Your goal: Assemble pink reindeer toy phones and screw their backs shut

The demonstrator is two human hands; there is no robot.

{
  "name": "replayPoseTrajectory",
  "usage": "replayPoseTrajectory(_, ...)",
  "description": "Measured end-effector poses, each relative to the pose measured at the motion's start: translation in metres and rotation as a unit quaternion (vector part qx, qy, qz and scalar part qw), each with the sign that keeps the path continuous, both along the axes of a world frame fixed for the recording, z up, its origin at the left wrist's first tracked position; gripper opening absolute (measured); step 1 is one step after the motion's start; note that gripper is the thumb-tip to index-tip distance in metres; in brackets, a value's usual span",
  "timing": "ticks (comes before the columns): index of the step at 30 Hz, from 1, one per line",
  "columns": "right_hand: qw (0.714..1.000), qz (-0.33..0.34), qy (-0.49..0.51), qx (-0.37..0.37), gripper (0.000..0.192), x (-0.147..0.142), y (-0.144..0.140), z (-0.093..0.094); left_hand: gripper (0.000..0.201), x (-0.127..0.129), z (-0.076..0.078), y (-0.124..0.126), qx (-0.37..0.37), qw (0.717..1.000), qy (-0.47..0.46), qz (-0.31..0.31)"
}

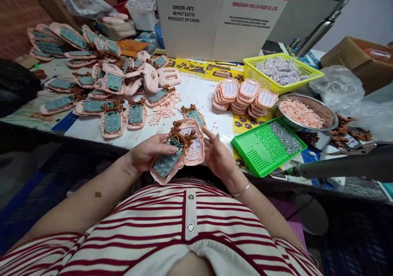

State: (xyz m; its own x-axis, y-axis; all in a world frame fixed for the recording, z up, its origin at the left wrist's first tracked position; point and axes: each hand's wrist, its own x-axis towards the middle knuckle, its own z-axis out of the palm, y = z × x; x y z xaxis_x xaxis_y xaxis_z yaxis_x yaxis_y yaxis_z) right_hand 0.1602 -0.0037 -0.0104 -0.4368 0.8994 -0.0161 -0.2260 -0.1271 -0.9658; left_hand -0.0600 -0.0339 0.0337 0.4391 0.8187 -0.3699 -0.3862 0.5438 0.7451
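My left hand (153, 151) is closed on a pink toy-phone casing half (167, 161) with a green circuit board and brown antlers, its thumb lying over the board. Fanned out beside it is another pink half (195, 147) fitted with a pale keypad; the two overlap, and the grip beneath them is hidden. My right hand (219, 155) is by the keypad half's right edge, fingers stretched and apart. Whether they touch that edge I cannot tell. Just behind lies a further antlered half (194, 115) on the table.
Many board-fitted halves (112, 122) are heaped left. Stacked keypad halves (248, 89) stand right of centre, near a yellow basket (299, 83), a steel bowl (330, 122) of small pink parts and a green tray (258, 159) with screws. A carton (215, 34) stands behind.
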Motion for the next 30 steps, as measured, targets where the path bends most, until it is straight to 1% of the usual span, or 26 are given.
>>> replayPoseTrajectory(1, 0.995, 0.051, 0.044, -0.079, 0.064, -0.006, -0.002, -0.003, 0.034, 0.002, 0.002, -0.001, 0.000, 1.000, 0.012, -0.003)
replayPoseTrajectory(2, 0.983, 0.096, 0.076, -0.134, 0.065, -0.011, -0.005, -0.005, 0.033, 0.003, 0.004, -0.001, 0.000, 1.000, 0.024, -0.002)
replayPoseTrajectory(3, 0.974, 0.123, 0.099, -0.165, 0.064, -0.014, -0.007, -0.008, 0.032, 0.005, 0.005, -0.001, 0.002, 0.999, 0.033, -0.002)
replayPoseTrajectory(4, 0.968, 0.131, 0.117, -0.181, 0.062, -0.016, -0.010, -0.010, 0.031, 0.007, 0.006, -0.001, 0.004, 0.999, 0.040, -0.001)
replayPoseTrajectory(6, 0.962, 0.132, 0.140, -0.194, 0.058, -0.017, -0.013, -0.013, 0.031, 0.009, 0.007, 0.000, 0.011, 0.999, 0.051, -0.002)
replayPoseTrajectory(10, 0.953, 0.146, 0.161, -0.213, 0.065, -0.013, -0.014, -0.018, 0.032, 0.011, 0.006, 0.002, 0.017, 0.997, 0.078, -0.018)
replayPoseTrajectory(12, 0.950, 0.148, 0.170, -0.213, 0.061, -0.012, -0.013, -0.020, 0.033, 0.012, 0.005, 0.004, 0.020, 0.996, 0.086, -0.028)
replayPoseTrajectory(14, 0.952, 0.138, 0.175, -0.207, 0.055, -0.011, -0.012, -0.021, 0.034, 0.011, 0.003, 0.005, 0.021, 0.995, 0.089, -0.032)
replayPoseTrajectory(16, 0.958, 0.112, 0.177, -0.197, 0.054, -0.011, -0.011, -0.021, 0.034, 0.007, 0.000, 0.006, 0.020, 0.996, 0.087, -0.022)
replayPoseTrajectory(18, 0.962, 0.085, 0.180, -0.186, 0.055, -0.009, -0.009, -0.021, 0.035, -0.001, -0.005, 0.006, 0.021, 0.997, 0.070, 0.007)
replayPoseTrajectory(19, 0.963, 0.077, 0.182, -0.182, 0.056, -0.009, -0.008, -0.022, 0.038, -0.006, -0.008, 0.006, 0.021, 0.998, 0.054, 0.033)
replayPoseTrajectory(21, 0.964, 0.066, 0.187, -0.178, 0.055, -0.008, -0.005, -0.023, 0.045, -0.014, -0.014, 0.005, 0.027, 0.994, 0.006, 0.106)
replayPoseTrajectory(23, 0.963, 0.064, 0.190, -0.178, 0.055, -0.009, -0.002, -0.025, 0.055, -0.018, -0.018, 0.004, 0.044, 0.982, -0.051, 0.178)
replayPoseTrajectory(24, 0.963, 0.063, 0.192, -0.180, 0.055, -0.010, 0.000, -0.026, 0.059, -0.017, -0.019, 0.004, 0.055, 0.975, -0.076, 0.204)
replayPoseTrajectory(25, 0.962, 0.062, 0.195, -0.183, 0.055, -0.011, 0.001, -0.027, 0.062, -0.015, -0.020, 0.005, 0.065, 0.969, -0.095, 0.220)
replayPoseTrajectory(27, 0.960, 0.059, 0.200, -0.186, 0.055, -0.014, 0.003, -0.028, 0.066, -0.008, -0.019, 0.006, 0.073, 0.964, -0.110, 0.233)
replayPoseTrajectory(30, 0.960, 0.047, 0.203, -0.185, 0.052, -0.016, 0.005, -0.031, 0.066, -0.001, -0.019, 0.008, 0.065, 0.965, -0.086, 0.241)
